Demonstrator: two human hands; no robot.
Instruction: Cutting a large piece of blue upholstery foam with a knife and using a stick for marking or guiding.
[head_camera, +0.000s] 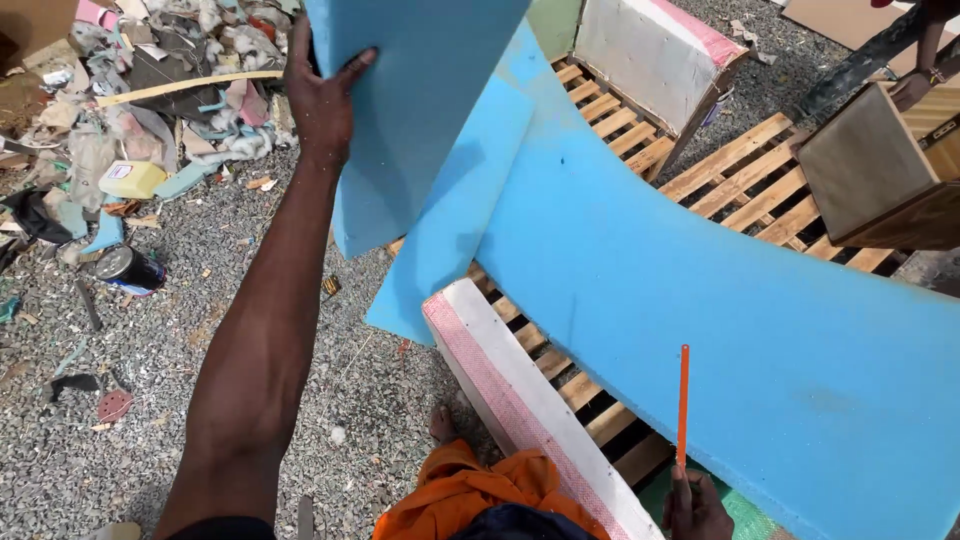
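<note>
Left hand (322, 95) is reaching out on a straight arm toward 11 o'clock and is gripping the left edge of a cut blue foam piece (415, 110); the thumb is lying across the foam's face and the fingers are wrapping behind it, so the hand is clamped on that piece. The piece is being held raised and tilted, at 12 o'clock in the view, overlapping the upper end of the large blue foam sheet (700, 300).

Right hand (697, 508) is sitting at 5 o'clock at the bottom edge, closed around the lower end of a thin orange blade (683, 405), which is standing nearly upright against the face of the large sheet. The two hands are well apart.

The large sheet is curving from 12 o'clock down to 4 o'clock and is lying over a wooden slatted frame (745, 175). A white padded rail with a pink edge (520, 390) is running along the frame's near side, from centre toward 6 o'clock. Orange cloth (460, 490) is showing at 6 o'clock.

At 10 o'clock a heap of fabric and foam scraps (180, 80) is lying on grey gravel (150, 340), with a round tin (128, 268) at 9 o'clock. At 2 o'clock a wooden box (880, 170) is resting on the slats, and another person's hand (912, 88) is touching its top.
</note>
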